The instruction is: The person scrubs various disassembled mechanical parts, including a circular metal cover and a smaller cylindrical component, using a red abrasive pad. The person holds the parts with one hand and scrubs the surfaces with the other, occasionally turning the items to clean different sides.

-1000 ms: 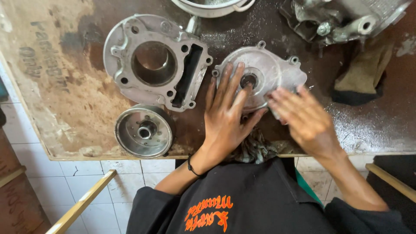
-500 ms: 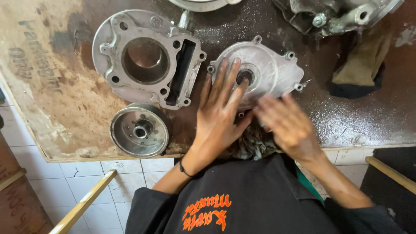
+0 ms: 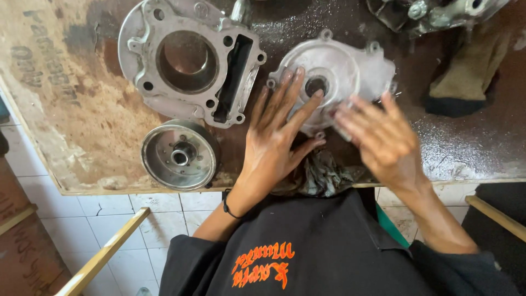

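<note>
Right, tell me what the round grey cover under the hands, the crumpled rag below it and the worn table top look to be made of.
Round grey cover: likely cast aluminium, matt pale grey, with moulded bolt ears. Crumpled rag: woven cloth, dark and stained, soft folds. Worn table top: probably wood board, its brown coating rubbed away to pale patches.

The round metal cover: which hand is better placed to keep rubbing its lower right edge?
Probably the right hand: its fingertips lie on that edge of the metal cover. The left hand lies flat on the cover's left half, holding it down.
</note>
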